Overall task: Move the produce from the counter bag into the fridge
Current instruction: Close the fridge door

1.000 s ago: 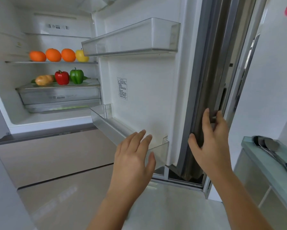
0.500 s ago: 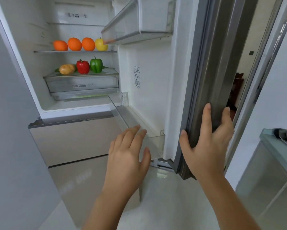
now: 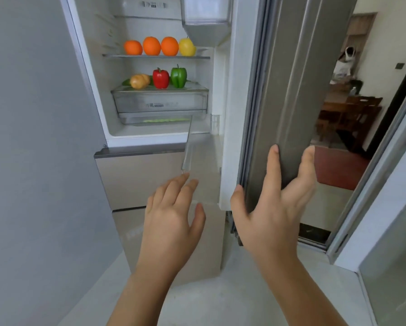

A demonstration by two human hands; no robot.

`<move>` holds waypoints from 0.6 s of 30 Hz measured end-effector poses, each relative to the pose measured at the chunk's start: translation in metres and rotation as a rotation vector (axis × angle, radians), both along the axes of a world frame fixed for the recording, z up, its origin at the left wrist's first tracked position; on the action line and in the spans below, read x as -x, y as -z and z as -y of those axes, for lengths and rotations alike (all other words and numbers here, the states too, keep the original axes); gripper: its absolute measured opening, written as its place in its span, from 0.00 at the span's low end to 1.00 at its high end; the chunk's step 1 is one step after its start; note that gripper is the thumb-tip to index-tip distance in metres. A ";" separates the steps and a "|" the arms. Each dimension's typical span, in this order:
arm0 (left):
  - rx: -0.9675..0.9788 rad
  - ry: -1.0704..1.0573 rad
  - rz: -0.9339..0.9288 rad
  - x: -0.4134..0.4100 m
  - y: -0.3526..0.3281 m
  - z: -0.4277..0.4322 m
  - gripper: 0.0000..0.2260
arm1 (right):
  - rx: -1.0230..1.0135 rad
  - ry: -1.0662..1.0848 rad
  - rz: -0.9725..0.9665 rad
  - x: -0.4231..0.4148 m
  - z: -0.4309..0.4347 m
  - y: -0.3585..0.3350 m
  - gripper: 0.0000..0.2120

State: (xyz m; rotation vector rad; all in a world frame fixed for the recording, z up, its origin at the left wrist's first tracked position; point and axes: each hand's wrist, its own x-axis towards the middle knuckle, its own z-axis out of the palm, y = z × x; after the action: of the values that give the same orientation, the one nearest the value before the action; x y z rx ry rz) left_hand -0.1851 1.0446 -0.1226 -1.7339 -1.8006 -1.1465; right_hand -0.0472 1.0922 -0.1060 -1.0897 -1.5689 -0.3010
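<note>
The fridge stands partly open ahead of me. Three oranges and a yellow fruit line its upper shelf. Below them a potato, a red pepper and a green pepper rest on the drawer lid. My right hand wraps the outer edge of the fridge door, thumb on the inner side, fingers on the steel face. My left hand hovers open just below the lower door bin, holding nothing. The counter bag is out of sight.
A grey wall closes in on the left. Closed beige drawer fronts sit under the open compartment. To the right a sliding door frame opens onto a room with a wooden table and chairs. A glass-fronted cabinet is at lower right.
The fridge door has swung toward the fridge under my right hand, narrowing the opening. My left hand has stayed open near the lower door bin. My view has shifted so the shelves sit more central.
</note>
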 end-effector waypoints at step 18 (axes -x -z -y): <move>0.043 -0.251 0.045 0.152 0.027 0.080 0.19 | 0.048 -0.304 0.205 0.157 0.016 0.001 0.28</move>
State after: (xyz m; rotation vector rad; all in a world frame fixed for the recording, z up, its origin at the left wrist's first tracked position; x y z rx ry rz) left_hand -0.3366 0.9646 -0.1495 -1.4626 -2.0160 -1.0570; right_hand -0.2043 1.0760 -0.1070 -0.8606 -1.9051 -0.1729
